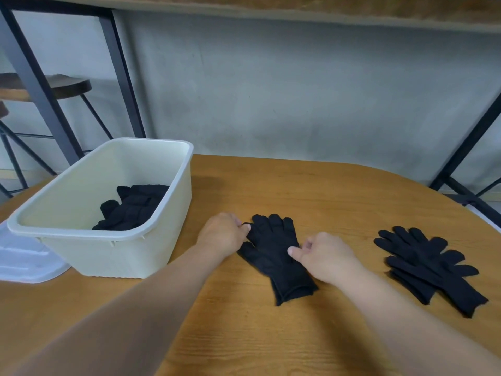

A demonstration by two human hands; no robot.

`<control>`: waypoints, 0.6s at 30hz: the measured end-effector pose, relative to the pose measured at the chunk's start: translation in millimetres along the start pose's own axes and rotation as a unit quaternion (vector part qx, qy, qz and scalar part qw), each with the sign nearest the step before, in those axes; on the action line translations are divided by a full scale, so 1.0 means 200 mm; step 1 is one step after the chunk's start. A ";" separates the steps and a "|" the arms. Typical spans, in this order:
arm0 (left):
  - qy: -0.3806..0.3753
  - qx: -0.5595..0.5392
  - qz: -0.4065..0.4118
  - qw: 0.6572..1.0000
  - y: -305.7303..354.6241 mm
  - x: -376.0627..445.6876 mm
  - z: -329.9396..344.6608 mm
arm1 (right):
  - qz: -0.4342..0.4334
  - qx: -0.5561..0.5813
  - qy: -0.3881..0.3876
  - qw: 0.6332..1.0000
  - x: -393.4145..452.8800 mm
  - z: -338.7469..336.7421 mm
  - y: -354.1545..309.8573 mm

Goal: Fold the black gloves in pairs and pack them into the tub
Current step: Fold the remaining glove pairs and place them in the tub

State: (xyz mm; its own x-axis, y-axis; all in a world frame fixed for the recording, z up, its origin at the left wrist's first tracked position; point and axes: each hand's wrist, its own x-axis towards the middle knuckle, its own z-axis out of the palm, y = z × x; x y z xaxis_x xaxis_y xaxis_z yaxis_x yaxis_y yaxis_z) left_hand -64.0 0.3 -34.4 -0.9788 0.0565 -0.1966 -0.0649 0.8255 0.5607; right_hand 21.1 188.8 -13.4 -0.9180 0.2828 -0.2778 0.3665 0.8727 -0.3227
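While left hand (223,234) pinches stacked gloves (273,256), right hand (322,253) presses curled.

Both hands (273,248) on stacked glove pair (273,256)

Wood table (311,191): tub (151,251), lid (24,264), stacked gloves (273,259), loose gloves (425,264).

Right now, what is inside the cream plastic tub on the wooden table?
Inside the cream plastic tub, black knit gloves lie piled against its right wall. The near wall hides their lower part, so neither their count nor their folding can be told.
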 end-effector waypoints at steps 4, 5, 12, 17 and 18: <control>-0.048 0.016 -0.027 0.998 0.09 0.07 -0.03 | 0.039 0.016 -0.070 0.997 -0.07 -0.01 0.01; -0.057 0.013 -0.030 0.998 0.11 0.08 -0.03 | 0.043 0.036 -0.081 0.995 -0.08 -0.02 0.02; -0.056 -0.059 0.019 0.997 0.14 0.10 -0.05 | 0.033 0.111 -0.094 0.989 -0.12 -0.04 0.02; -0.025 -0.082 0.076 0.993 0.21 0.11 -0.07 | 0.056 0.252 -0.094 0.962 -0.12 -0.04 0.05; -0.026 -0.079 0.079 0.993 0.22 0.11 -0.07 | 0.064 0.269 -0.099 0.956 -0.12 -0.03 0.05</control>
State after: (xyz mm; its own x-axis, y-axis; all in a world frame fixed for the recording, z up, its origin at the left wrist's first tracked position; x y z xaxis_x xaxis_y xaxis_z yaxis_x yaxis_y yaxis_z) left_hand -91.8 30.1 -3.6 -0.9684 0.2096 -0.1350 0.0542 0.7054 0.7068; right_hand 46.2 193.1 -4.2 -0.8335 0.2462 -0.4947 0.5475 0.4892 -0.6789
